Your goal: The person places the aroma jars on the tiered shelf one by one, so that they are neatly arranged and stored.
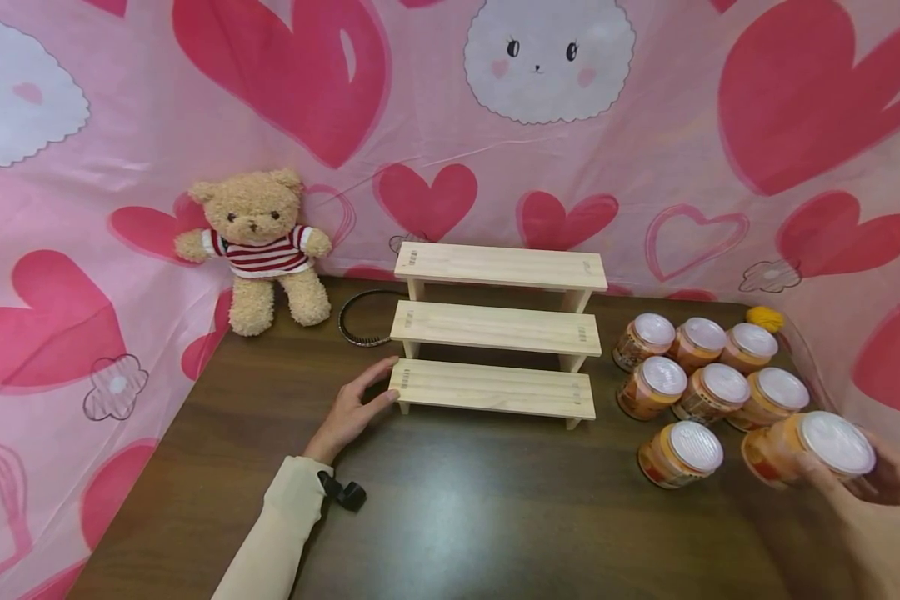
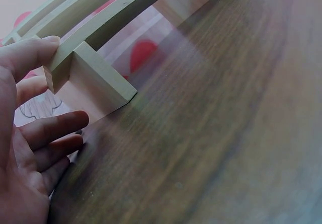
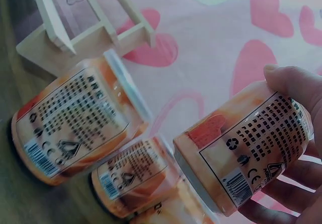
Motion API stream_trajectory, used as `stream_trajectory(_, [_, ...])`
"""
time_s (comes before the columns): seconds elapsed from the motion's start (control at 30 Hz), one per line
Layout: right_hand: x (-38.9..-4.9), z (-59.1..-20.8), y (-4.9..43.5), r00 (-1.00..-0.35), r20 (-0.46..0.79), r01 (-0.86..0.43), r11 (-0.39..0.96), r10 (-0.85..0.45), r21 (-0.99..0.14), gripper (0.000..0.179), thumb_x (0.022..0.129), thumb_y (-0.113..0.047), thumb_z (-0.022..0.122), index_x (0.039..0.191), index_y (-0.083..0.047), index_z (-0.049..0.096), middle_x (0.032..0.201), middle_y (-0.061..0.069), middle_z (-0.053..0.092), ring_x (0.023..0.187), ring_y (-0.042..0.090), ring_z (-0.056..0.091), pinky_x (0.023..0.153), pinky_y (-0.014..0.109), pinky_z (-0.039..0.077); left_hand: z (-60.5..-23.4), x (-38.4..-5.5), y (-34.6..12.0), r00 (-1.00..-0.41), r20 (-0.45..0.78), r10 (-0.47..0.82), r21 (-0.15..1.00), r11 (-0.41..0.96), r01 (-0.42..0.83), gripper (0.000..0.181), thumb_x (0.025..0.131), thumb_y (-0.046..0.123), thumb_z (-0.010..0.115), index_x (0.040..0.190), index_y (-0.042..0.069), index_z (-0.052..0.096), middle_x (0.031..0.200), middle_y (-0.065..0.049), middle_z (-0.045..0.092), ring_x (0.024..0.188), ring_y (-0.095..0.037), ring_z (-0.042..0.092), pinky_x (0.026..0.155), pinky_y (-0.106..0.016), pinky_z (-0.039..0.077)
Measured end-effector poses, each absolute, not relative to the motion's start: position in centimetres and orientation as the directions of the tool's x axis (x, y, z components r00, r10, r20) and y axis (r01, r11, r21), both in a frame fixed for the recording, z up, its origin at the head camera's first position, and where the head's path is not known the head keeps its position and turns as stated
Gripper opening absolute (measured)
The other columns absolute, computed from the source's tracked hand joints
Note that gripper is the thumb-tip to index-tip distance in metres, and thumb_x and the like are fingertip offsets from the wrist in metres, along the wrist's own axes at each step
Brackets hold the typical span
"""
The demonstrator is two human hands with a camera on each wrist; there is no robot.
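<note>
A pale wooden three-step display stand (image 1: 495, 325) stands on the dark table. My left hand (image 1: 348, 412) holds the left end of its lowest step, thumb and index finger at the board's corners; the other fingers (image 2: 65, 126) are off the wood in the left wrist view. At the far right, my right hand (image 1: 862, 492) grips an orange-labelled jar (image 1: 780, 450) with a clear lid. In the right wrist view, that jar (image 3: 246, 148) is tilted, its printed label and barcode showing. Nearest to it, a similar jar (image 1: 678, 456) sits on the table.
Several more jars (image 1: 708, 392) stand in rows right of the stand. A teddy bear (image 1: 262, 246) in a striped shirt sits at the back left. Between bear and stand lies a dark ring (image 1: 363, 337). A yellow ball (image 1: 763, 318) is behind the jars, against the pink heart-patterned cloth (image 1: 682, 158).
</note>
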State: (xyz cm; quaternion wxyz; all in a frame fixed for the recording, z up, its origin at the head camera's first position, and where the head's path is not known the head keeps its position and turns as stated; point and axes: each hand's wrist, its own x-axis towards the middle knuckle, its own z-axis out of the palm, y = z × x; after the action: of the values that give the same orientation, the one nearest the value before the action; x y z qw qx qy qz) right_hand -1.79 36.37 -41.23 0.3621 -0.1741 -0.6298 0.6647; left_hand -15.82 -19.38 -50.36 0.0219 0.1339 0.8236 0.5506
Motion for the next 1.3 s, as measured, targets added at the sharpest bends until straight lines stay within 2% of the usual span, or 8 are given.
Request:
stream_trajectory(0.1, [-2.0,-40.6,36.1,-0.693,0.220,-0.279,0.026,0.686,-0.960,0.055,0.072,0.029,0.068,0.122,0.005,0.067,0.102,-0.002,0.077,0.088,0.002,0.071,0.070,0.007,0.052,-50.3,-15.8,-19.3,-0.963,0.111,0.246,0.915,0.353,0.195,0.052,0.097,0.020,0.067,0.147,0.017,0.052,0.150,-0.012,0.054,0.138,-0.033,0.050,0.115,-0.057,0.028])
stream_trajectory(0.33, [-3.1,-39.2,35.4,-0.715,0.262,-0.300,0.054,0.648,-0.953,0.056,0.071,0.029,0.069,0.124,0.008,0.066,0.104,0.000,0.078,0.090,0.004,0.071,0.072,0.008,0.052,-50.3,-15.8,-19.4,-0.964,0.108,0.245,0.917,0.350,0.192,0.052,0.097,0.020,0.067,0.146,0.018,0.052,0.148,-0.013,0.055,0.138,-0.033,0.050,0.116,-0.058,0.027])
stream_trajectory(0.67, [-4.9,-37.5,33.3,-0.742,0.353,-0.371,0.089,0.570,-0.924,0.056,0.067,0.029,0.073,0.120,0.017,0.063,0.104,0.006,0.078,0.084,0.009,0.073,0.071,0.013,0.055,-50.2,-15.7,-19.5,-0.963,0.115,0.242,0.915,0.352,0.198,0.052,0.097,0.020,0.067,0.146,0.018,0.053,0.148,-0.013,0.055,0.138,-0.033,0.050,0.115,-0.056,0.029])
stream_trajectory(0.9, [-5.9,-37.0,32.1,-0.750,0.379,-0.387,0.105,0.542,-0.916,0.057,0.065,0.027,0.076,0.120,0.016,0.065,0.101,0.004,0.078,0.081,0.007,0.073,0.069,0.012,0.054,-50.1,-15.7,-19.4,-0.961,0.120,0.248,0.916,0.346,0.204,0.052,0.097,0.020,0.067,0.146,0.018,0.052,0.149,-0.013,0.054,0.139,-0.034,0.049,0.115,-0.059,0.028])
stream_trajectory(1.13, [-7.5,-36.1,30.4,-0.769,0.390,-0.397,0.099,0.507,-0.912,0.059,0.064,0.030,0.072,0.120,0.014,0.065,0.109,0.003,0.077,0.087,0.007,0.073,0.069,0.012,0.054,-50.1,-15.7,-19.4,-0.961,0.121,0.250,0.916,0.346,0.205,0.052,0.097,0.020,0.066,0.147,0.017,0.052,0.149,-0.014,0.054,0.139,-0.035,0.049,0.116,-0.060,0.027])
stream_trajectory(1.3, [-8.5,-35.7,29.0,-0.795,0.368,-0.379,0.079,0.481,-0.922,0.058,0.064,0.029,0.074,0.120,0.013,0.066,0.103,0.002,0.076,0.084,0.006,0.072,0.070,0.013,0.055,-50.2,-15.7,-19.4,-0.960,0.121,0.251,0.915,0.346,0.206,0.052,0.097,0.019,0.067,0.147,0.018,0.052,0.149,-0.014,0.054,0.139,-0.035,0.049,0.115,-0.060,0.028])
